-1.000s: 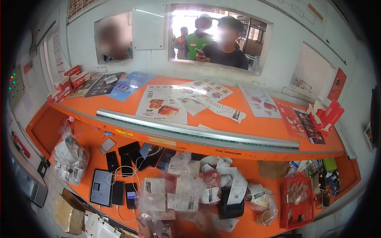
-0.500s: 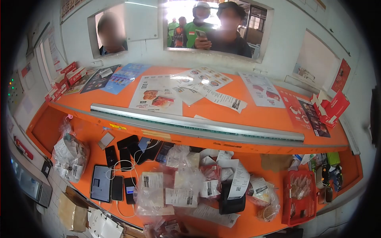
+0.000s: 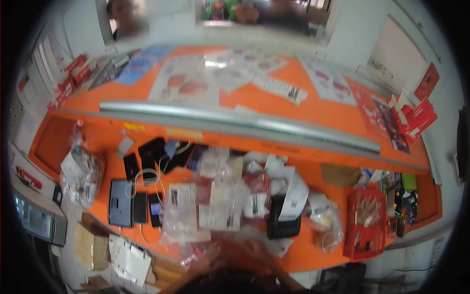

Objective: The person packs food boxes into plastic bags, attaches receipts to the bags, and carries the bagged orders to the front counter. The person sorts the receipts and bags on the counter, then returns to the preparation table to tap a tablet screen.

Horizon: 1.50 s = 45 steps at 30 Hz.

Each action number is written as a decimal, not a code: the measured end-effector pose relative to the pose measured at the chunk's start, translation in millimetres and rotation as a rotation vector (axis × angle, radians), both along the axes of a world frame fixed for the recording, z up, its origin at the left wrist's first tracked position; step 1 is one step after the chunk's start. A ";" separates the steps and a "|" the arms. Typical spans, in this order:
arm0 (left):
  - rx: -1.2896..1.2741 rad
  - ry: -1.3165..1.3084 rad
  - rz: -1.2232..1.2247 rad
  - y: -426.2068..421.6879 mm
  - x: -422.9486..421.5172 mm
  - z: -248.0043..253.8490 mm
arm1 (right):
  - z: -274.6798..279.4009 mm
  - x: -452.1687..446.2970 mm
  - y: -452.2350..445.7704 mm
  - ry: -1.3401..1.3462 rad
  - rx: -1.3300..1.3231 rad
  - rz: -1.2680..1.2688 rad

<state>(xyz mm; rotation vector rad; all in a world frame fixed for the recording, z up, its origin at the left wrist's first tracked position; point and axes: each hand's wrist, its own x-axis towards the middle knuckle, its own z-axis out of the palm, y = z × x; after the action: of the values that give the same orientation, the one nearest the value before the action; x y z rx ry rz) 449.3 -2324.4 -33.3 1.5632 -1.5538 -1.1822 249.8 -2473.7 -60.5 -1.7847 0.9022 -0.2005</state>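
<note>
Near the front edge of the orange lower counter (image 3: 306,259), my left hand (image 3: 208,259) is at a clear plastic bag with red contents (image 3: 191,254); blur hides whether its fingers grip it. My right hand (image 3: 257,251) is beside a receipt lying below the black printer (image 3: 284,223), its fingers smeared. Beyond both hands lie clear bags of packages with receipts (image 3: 219,217). From the printer hangs a long printed receipt (image 3: 293,196). Another bagged item (image 3: 323,220) rests right of the printer.
Phones and a tablet (image 3: 120,203) with white cables lie at left, near a stuffed plastic bag (image 3: 82,176). A red basket (image 3: 364,225) stands at right. Menus (image 3: 183,81) cover the raised shelf. Behind windows are people (image 3: 128,19). A cardboard box (image 3: 92,245) is below left.
The view has tilted downward, so the counter sits higher in the picture. Both hands and forearms now show at the counter's front edge. The small bag with red contents is nearer my left hand.
</note>
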 end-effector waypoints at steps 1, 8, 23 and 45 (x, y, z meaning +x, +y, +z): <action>-0.134 -0.044 0.051 -2.3 1.3 4.2 | -6.1 -6.7 -8.2 0.021 -0.196 -0.062; -0.281 -0.561 -0.028 -6.9 2.4 59.8 | -35.4 -4.9 -25.9 0.029 -0.608 -0.119; 0.022 0.549 1.324 21.1 104.9 64.6 | -37.3 16.8 -43.2 0.493 -0.421 0.139; 0.054 -0.212 0.820 -12.2 44.2 158.6 | -34.8 -1.9 -50.5 0.254 -0.465 0.255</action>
<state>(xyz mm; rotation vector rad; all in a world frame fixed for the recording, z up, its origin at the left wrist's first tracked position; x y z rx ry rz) 493.5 -2336.6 125.3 2.1090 -0.8190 -0.6057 247.9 -2524.2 -95.4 -2.3795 0.8376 -0.0171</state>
